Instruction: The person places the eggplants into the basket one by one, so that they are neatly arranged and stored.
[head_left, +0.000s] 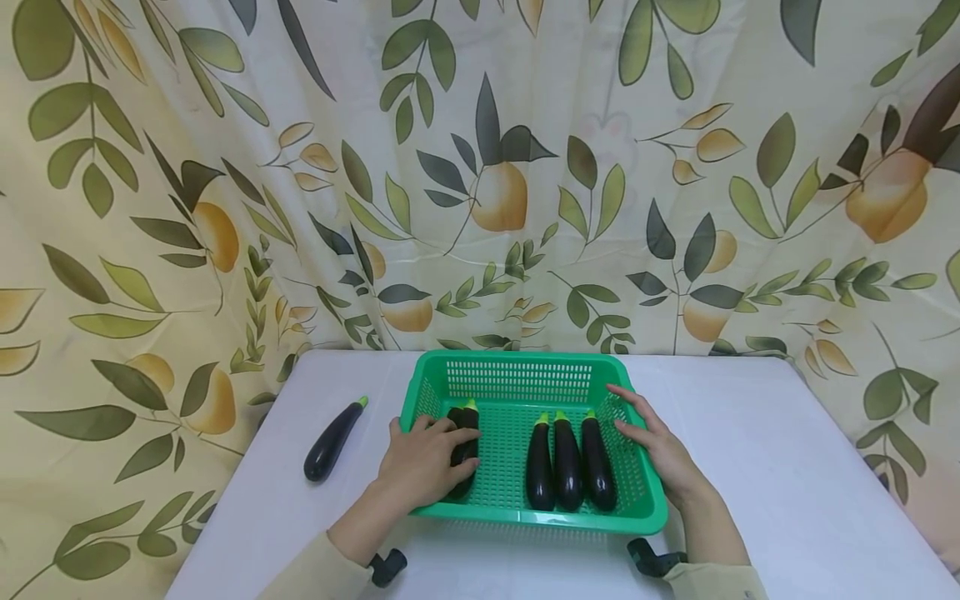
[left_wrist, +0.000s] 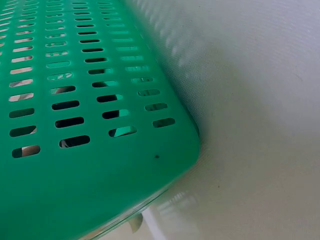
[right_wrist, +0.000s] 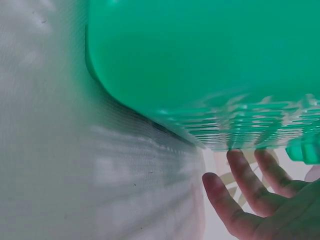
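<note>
A green plastic basket [head_left: 517,518] with slotted walls sits on the table with dark purple eggplants in it. Three eggplants [head_left: 568,467] lie side by side in its right half. At the left end, my left hand [head_left: 420,458] reaches over the rim, its thumb and index finger across an eggplant [head_left: 463,452] that it holds against the basket floor. Part of another eggplant [head_left: 454,414] shows beside it, mostly hidden by the fingers. My right hand [head_left: 667,454] is at the right rim with fingers extended; in the right wrist view, its fingers [right_wrist: 245,180] are straight along the outer wall.
One more eggplant [head_left: 333,442] lies on the white-covered table [head_left: 787,467], left of the basket. A leaf-and-fruit patterned curtain [head_left: 480,208] hangs behind the table's back edge. Black wrist devices [head_left: 652,558] sit under both forearms.
</note>
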